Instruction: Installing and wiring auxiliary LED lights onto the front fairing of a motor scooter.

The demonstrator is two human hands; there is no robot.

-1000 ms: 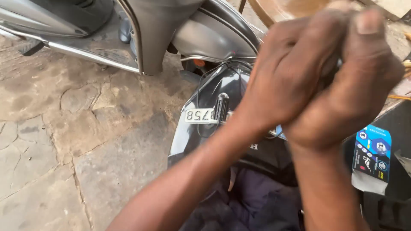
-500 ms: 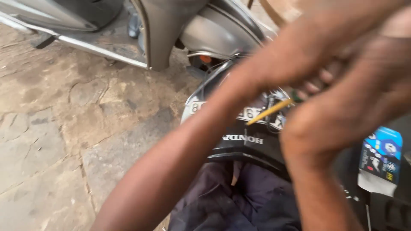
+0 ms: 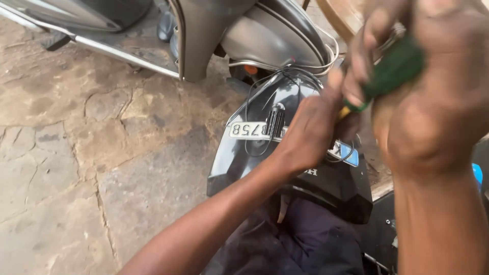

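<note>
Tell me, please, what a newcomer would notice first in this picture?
The right hand, large at the upper right, grips a green-handled screwdriver. Beside it, the left hand rests on a glossy black scooter body panel with a white number plate. A grey scooter stands behind on cracked stone paving.

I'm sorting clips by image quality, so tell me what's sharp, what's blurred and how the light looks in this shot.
Head view: the right hand and its green-handled screwdriver sit close to the lens and look soft; the left hand, black scooter panel and stone paving are sharp. Warm, even daylight, a faint sheen on the panel, no hard shadows.
</note>
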